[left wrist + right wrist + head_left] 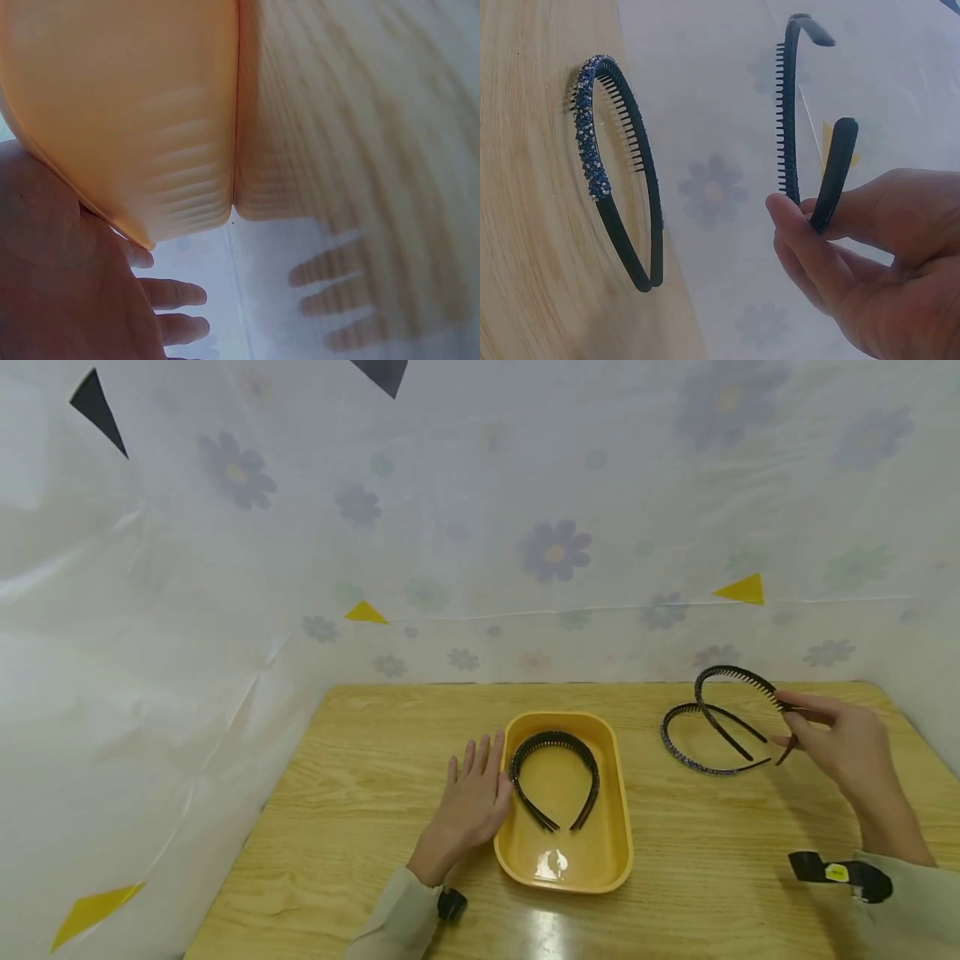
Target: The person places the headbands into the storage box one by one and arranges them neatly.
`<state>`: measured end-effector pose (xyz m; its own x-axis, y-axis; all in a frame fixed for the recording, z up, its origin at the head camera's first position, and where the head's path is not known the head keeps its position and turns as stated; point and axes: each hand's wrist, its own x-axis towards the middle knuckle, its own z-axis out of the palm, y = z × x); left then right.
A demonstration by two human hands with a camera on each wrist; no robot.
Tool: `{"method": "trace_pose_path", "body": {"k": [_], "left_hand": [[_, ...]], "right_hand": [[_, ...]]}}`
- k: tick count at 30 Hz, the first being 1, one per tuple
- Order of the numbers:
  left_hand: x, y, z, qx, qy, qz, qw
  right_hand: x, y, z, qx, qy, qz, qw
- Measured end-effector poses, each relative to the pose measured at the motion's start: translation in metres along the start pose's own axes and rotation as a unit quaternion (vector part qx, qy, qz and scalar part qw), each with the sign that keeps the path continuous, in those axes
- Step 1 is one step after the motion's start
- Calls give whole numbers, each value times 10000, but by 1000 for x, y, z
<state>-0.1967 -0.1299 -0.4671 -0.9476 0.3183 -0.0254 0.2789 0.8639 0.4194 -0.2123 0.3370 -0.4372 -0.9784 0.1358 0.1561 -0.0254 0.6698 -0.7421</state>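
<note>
My right hand (847, 743) pinches a black toothed headband (738, 672) between thumb and fingers, raised above the table on the right. Beneath it a second headband (589, 142), covered with blue and silver glitter stones, lies on the wood. My left hand (472, 793) has its fingers straight and touches the left side of a yellow plastic tub (622, 827). Inside the tub rest black headbands (555, 739), nested together so that their exact number is hard to tell. In the left wrist view, the left palm (67, 277) lies along the tub's rim.
The wooden table (360, 777) reaches back to a white flower-print sheet (465, 527), which also hangs at the left. Yellow tape pieces (742, 589) are stuck on the sheet. Black wrist cameras (840, 872) are strapped to both sleeves.
</note>
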Motion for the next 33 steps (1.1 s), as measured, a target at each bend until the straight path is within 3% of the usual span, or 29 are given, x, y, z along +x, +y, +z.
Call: {"method": "trace_pose_path", "body": {"k": [10,19,26,33], "left_hand": [[0,-2,1,-42,-7,-1,10000],[-1,-3,2,-43,1,-38,10000],[-1,-2,1,-81,0,-5,10000],[-1,-2,1,-82,9,12,10000]], "right_hand": [[0,-15,7,-62,-120,-125,9998],[-1,-32,18,-229,87,-658,9975],[-7,-44,27,125,-117,-761,9970],[-9,-56,41,119,115,-1340,9908]]}}
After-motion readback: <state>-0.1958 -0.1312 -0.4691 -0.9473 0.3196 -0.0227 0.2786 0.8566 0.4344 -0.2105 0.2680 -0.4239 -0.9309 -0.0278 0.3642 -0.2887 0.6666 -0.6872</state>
